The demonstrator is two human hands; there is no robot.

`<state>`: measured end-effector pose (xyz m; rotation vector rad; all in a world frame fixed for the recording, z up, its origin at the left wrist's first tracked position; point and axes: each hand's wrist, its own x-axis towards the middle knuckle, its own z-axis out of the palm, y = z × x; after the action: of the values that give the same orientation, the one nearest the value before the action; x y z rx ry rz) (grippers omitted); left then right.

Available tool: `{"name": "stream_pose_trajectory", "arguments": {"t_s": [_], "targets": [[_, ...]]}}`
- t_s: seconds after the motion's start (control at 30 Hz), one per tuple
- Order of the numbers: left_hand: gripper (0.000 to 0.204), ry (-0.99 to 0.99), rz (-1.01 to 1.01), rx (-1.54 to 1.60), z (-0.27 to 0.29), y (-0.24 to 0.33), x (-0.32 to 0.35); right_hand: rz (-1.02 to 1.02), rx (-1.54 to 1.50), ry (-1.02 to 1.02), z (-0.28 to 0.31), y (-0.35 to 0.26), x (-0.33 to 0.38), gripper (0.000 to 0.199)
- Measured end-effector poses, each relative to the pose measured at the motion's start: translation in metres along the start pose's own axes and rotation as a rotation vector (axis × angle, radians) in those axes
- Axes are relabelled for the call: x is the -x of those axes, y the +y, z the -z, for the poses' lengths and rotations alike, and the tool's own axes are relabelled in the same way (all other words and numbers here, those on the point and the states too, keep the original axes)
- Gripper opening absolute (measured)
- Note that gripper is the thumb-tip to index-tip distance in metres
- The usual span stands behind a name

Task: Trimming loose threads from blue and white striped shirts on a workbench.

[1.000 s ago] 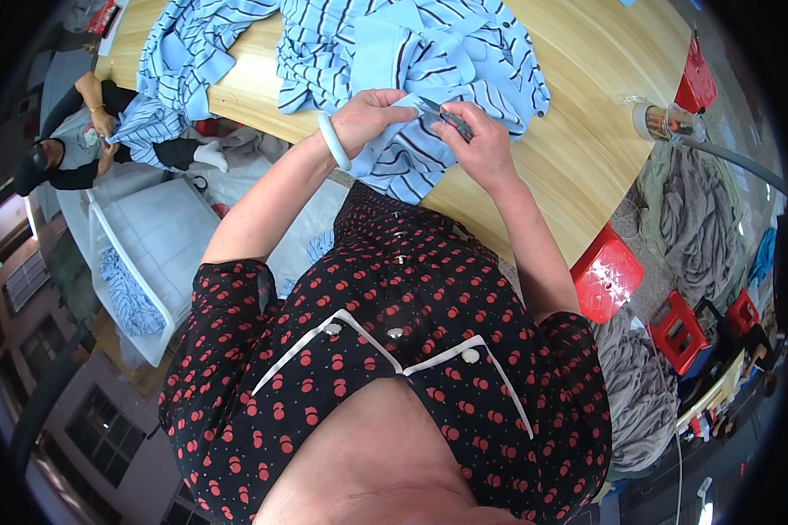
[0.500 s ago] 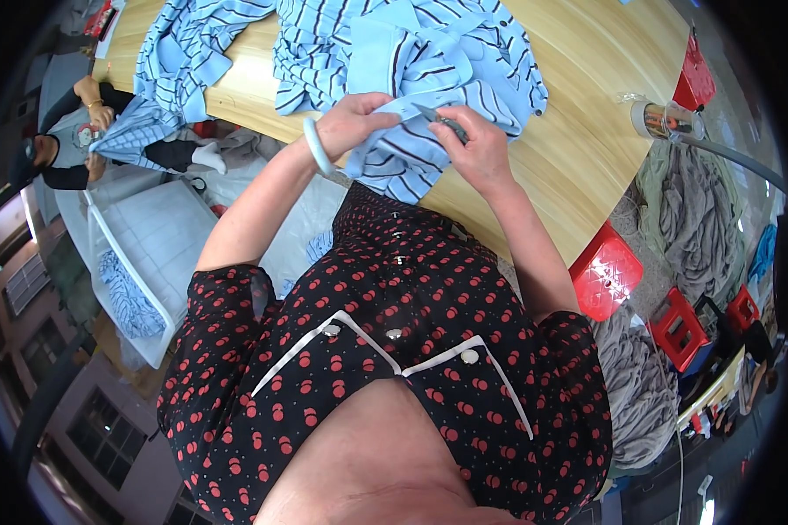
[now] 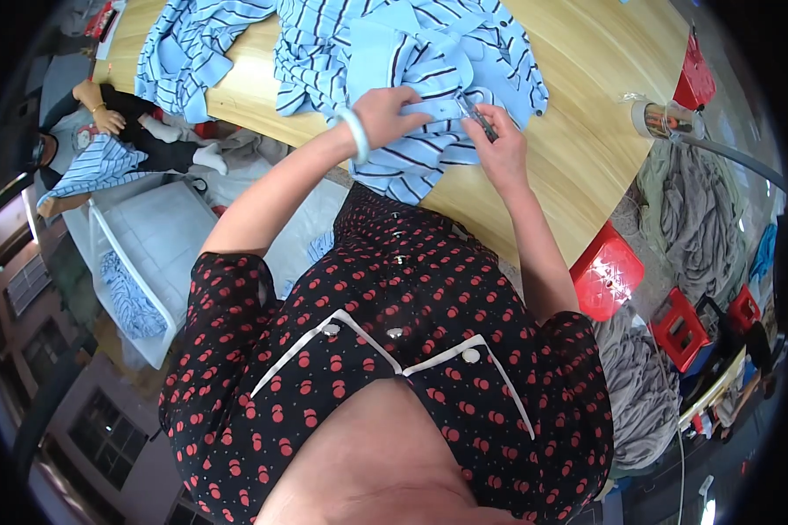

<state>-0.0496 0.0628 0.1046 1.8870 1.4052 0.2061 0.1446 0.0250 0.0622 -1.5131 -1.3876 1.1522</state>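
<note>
A light-blue shirt [image 3: 411, 61] with dark and white stripes lies bunched on the wooden table [image 3: 578, 157], its near part hanging over the edge. My left hand [image 3: 383, 115], with a pale bangle on its wrist, rests over the plain blue band of the shirt, thumb and fingers apart. In my right hand [image 3: 504, 147] is a pair of thread snips [image 3: 485, 124], dark-handled with metal blades. The blades point up and left, at the band's right end. Whether they touch the cloth I cannot tell.
Another striped garment [image 3: 184, 57] lies at the table's far left. Beyond the left edge a seated person [image 3: 105, 131] handles striped cloth near a white bin [image 3: 149, 236]. A clear tool holder [image 3: 652, 121] is at the right edge, with red stools [image 3: 606, 273] and grey cloth heaps [image 3: 692, 219] below.
My left hand has slid right along the band and its fingers have spread. My right hand with the snips has shifted slightly right. The seated person's hands have moved apart on the cloth.
</note>
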Motion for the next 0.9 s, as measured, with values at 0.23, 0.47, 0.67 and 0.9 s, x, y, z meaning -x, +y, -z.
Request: {"name": "stream_pose_trajectory", "arguments": {"t_s": [0.23,0.47,0.67,0.9], "targets": [[0.032,-0.280,0.216,0.090,-0.005,0.009,-0.018,0.021,-0.029,0.034,0.007,0.001,0.002,0.025],[0.032,-0.315,0.467,0.882,-0.008,-0.009,-0.008,0.158,0.076,-0.067,0.011,-0.012,0.011,0.026],[0.018,-0.307,0.437,1.078,0.000,0.003,-0.002,0.199,0.088,-0.116,0.007,-0.013,0.011,0.027],[0.015,-0.277,0.403,1.132,-0.001,0.006,-0.001,0.200,0.062,-0.087,0.004,-0.016,0.010,0.025]]}}
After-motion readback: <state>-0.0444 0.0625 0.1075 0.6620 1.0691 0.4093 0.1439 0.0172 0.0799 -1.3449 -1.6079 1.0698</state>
